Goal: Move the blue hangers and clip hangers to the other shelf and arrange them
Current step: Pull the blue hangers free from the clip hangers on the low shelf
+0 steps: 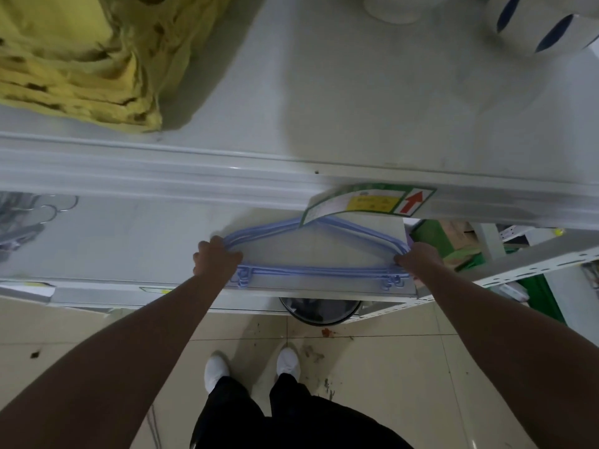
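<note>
**Gripping a stack of blue hangers at both ends on the lower shelf**

Holding the blue hangers (319,270) flat on the lower shelf (107,241), close to its front lip and toward its right end — hooks pointing away under the upper shelf (291,176), mostly hidden behind a hanging price label (369,204). Curling the left hand (215,259) round the left shoulder of the stack, fingers wrapped over the rods. Pinching the right corner with the right hand (418,259), fingertips closed on the plastic, the rest of its hold hard to make out. Keeping the long axis of the stack running left to right, parallel to the shelf edge, with both hands equally near, one at each tip — so any lift or slide is probably turning on moving both ends together, toward the body and clear of the overhanging label. Standing square to the shelf, white shoes (252,367) on the tiled floor (405,367) directly below. Leaving a yellow bundle (74,56) untouched on the upper shelf, and some wire hooks (61,205) showing dimly at far left.
</note>
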Motion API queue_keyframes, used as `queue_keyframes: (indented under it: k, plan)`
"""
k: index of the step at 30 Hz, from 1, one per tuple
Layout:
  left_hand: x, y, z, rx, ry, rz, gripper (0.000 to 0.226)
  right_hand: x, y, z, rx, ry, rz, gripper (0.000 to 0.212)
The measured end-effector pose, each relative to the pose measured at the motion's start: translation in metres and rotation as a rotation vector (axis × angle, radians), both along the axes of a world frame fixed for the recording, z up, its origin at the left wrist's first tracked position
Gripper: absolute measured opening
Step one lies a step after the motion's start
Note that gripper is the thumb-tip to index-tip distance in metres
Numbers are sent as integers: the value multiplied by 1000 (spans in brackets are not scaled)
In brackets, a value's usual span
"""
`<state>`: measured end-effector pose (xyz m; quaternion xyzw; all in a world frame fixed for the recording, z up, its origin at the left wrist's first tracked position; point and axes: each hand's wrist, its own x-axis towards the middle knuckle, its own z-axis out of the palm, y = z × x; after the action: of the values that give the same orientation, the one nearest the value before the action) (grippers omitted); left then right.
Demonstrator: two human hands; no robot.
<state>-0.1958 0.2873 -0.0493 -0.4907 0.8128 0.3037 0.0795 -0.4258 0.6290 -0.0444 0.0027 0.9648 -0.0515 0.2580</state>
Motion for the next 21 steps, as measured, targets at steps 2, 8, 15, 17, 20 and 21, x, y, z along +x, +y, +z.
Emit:
queue_keyframes:
  k: [2,8,15,17,20,21]
  plan:
    - [0,-7,-4,37,-57,-45,43,1,3,-3,-14,39,42,37]
    - [8,-21,-9,2,-43,-70,24,2,3,-5,99,37,151,34]
    - [22,-33,-3,121,-95,-48,37,4,-1,-10,109,-16,57,32]
    - [24,-35,-2,162,-61,2,30,5,-3,-16,98,-42,37,36]
    - [26,-34,-1,208,-1,97,26,10,-7,-21,84,-73,39,27]
    - [27,-33,-1,252,29,133,26,10,-8,-24,47,-92,-2,27]
